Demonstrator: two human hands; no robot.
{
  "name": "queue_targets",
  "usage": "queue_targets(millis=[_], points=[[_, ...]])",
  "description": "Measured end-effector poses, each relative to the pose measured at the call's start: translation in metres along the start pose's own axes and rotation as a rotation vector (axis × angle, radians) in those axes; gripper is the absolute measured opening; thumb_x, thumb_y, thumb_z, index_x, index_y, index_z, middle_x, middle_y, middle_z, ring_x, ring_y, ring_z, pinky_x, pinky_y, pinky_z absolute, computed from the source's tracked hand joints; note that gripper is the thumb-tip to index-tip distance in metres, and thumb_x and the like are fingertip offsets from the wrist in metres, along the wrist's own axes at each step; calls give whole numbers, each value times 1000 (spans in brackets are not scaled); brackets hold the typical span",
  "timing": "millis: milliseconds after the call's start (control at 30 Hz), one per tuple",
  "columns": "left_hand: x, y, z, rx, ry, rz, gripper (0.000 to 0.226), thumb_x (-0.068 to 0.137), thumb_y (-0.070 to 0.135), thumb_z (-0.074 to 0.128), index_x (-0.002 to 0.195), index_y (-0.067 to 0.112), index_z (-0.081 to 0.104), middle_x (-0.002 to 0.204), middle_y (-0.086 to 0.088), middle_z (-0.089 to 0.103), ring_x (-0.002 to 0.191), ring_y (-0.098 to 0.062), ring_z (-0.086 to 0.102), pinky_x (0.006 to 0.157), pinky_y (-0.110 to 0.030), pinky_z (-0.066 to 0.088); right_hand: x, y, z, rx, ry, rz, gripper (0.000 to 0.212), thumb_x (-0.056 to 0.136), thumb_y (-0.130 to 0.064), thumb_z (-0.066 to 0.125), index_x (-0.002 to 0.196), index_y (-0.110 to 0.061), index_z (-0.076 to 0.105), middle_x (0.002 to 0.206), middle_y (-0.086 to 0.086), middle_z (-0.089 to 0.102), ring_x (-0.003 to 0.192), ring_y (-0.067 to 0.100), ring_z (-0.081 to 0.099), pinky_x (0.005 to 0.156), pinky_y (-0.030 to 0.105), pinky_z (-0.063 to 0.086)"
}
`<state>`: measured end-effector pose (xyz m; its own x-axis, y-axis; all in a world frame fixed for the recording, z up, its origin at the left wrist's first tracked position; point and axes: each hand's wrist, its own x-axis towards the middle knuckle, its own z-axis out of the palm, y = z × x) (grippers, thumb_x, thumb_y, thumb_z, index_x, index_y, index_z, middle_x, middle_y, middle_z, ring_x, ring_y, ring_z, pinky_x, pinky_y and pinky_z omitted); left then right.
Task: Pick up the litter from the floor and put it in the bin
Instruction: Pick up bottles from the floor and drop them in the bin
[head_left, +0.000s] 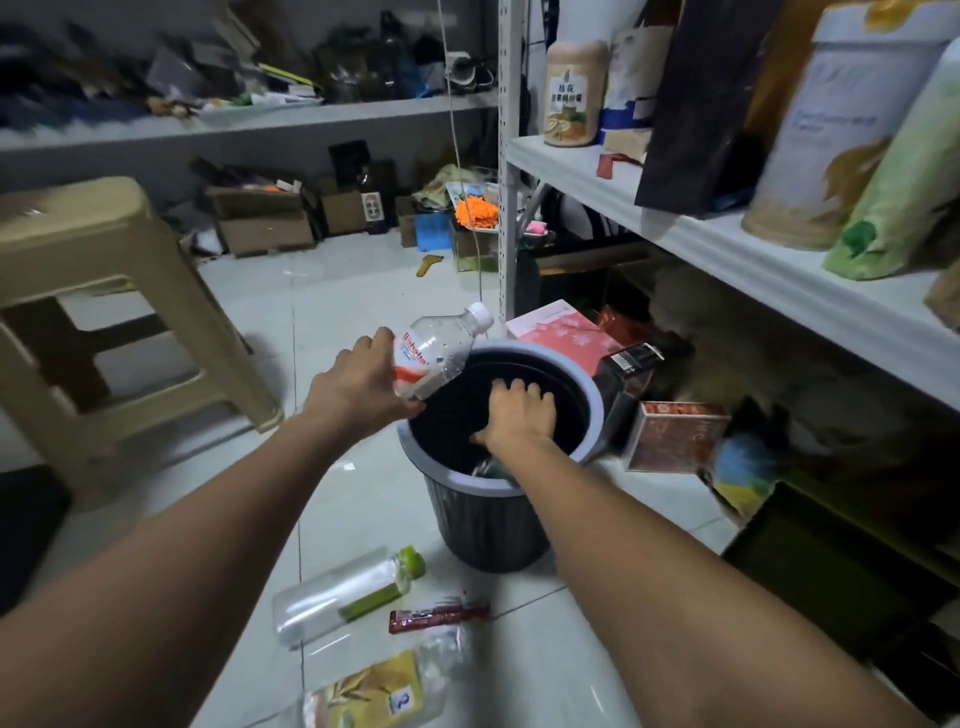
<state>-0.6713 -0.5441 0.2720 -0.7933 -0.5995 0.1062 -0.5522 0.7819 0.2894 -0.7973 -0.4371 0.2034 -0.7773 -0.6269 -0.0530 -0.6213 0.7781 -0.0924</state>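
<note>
Presently: left hand (363, 384) grips bottle (436, 345) over bin (483, 525) rim.
Bottle looks empty, so judged light, thin-walled and easily crushed; take it mid-body with modest pressure. Right hand (519, 415) is palm-down in the bin mouth; whether it holds anything cannot be told.

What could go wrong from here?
1. The right hand sits over the bin mouth; the water bottle in the left hand is tilted over the rim and could hit it or bounce out.
2. The green-capped bottle, red wrapper and yellow-label bottle lie by the bin's base; a step could roll or kick them.
</note>
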Motion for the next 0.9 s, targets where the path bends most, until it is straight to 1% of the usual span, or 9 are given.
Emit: queue_targets(millis=[67, 167, 267, 333, 467, 600, 667, 733, 900], points=[[2, 9, -1, 8, -11, 21, 68, 71, 38, 78, 122, 17, 39, 118, -8, 53, 103, -26, 52, 77, -42, 51, 2, 9, -7, -3, 43, -20, 59, 87, -45, 61, 135, -13, 46, 136, 12, 49, 126, 30, 44, 102, 40, 33], [7, 26, 1, 55, -28, 69, 71, 72, 39, 76, 127, 17, 37, 121, -8, 51, 105, -26, 51, 75, -36, 45, 4, 35, -25, 0, 110, 3, 48, 92, -38, 55, 132, -12, 50, 133, 13, 54, 123, 30, 48, 99, 37, 37], [16, 41, 13, 120, -65, 130, 82, 71, 42, 77, 135, 16, 34, 128, -10, 44, 113, -26, 45, 88, -35, 45, 5, 71, -45, -31, 198, 64, 44, 91, -31, 57, 130, -11, 50, 130, 12, 56, 121, 30, 50, 97, 35, 39], [22, 47, 27, 180, -75, 150, 86, 69, 45, 78, 137, 16, 34, 130, -10, 41, 117, -26, 40, 97, -35, 40, 5, 95, -56, -27, 232, 131, 44, 91, -26, 57, 131, -11, 49, 131, 12, 55, 122, 31, 48, 97, 36, 38], [32, 58, 50, 194, -96, 151, 100, 69, 40, 80, 146, 16, 21, 136, -10, 41, 125, -29, 36, 103, -37, 32, 3, 125, -71, -45, 243, 194, 42, 92, -25, 56, 130, -11, 47, 133, 14, 53, 124, 33, 46, 99, 39, 36], [45, 74, 68, 147, -46, 201, 89, 72, 30, 79, 144, 23, 26, 140, -9, 40, 128, -29, 35, 108, -36, 29, -3, 136, -78, -76, 237, 181, 43, 92, -30, 56, 129, -11, 48, 134, 14, 51, 125, 34, 44, 100, 40, 36], [47, 81, 76, 155, -63, 207, 93, 75, 26, 77, 148, 23, 21, 147, -12, 30, 136, -31, 26, 116, -40, 19, -6, 137, -80, -85, 236, 177, 44, 92, -30, 55, 130, -12, 47, 134, 14, 51, 125, 34, 44, 100, 39, 36], [45, 82, 83, 177, -95, 198, 88, 80, 25, 73, 149, 23, 19, 151, -11, 22, 142, -31, 17, 119, -44, 9, -10, 136, -81, -107, 232, 161, 44, 92, -30, 55, 131, -12, 47, 135, 14, 50, 125, 33, 44, 100, 39, 36], [29, 70, 83, 237, -147, 210, 71, 89, 42, 57, 148, 28, 21, 152, -3, 26, 140, -29, 24, 117, -49, 15, -22, 126, -86, -128, 219, 152, 41, 93, -30, 53, 130, -12, 47, 133, 13, 51, 122, 32, 45, 98, 38, 36]])
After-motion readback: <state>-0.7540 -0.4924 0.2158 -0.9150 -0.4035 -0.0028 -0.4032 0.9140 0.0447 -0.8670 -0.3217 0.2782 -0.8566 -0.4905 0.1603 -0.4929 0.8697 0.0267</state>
